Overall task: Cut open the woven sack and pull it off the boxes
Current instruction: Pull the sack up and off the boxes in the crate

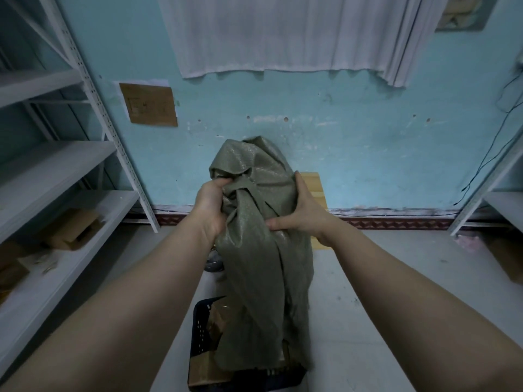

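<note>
Pulling-off step, I judge: my left hand point(210, 206) fists a bunch of the woven sack point(260, 264), and my right hand point(304, 213) clasps its side alongside. The sack hangs limp below both hands, hem brushing the boxes point(205, 367) underneath. Next calls for lifting it clear.

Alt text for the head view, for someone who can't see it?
Both hands hold a green woven sack up: the left hand grips bunched fabric near its top, the right hand clasps its side. Its lower end hangs over a dark crate holding cardboard boxes; white shelving stands at left.
</note>
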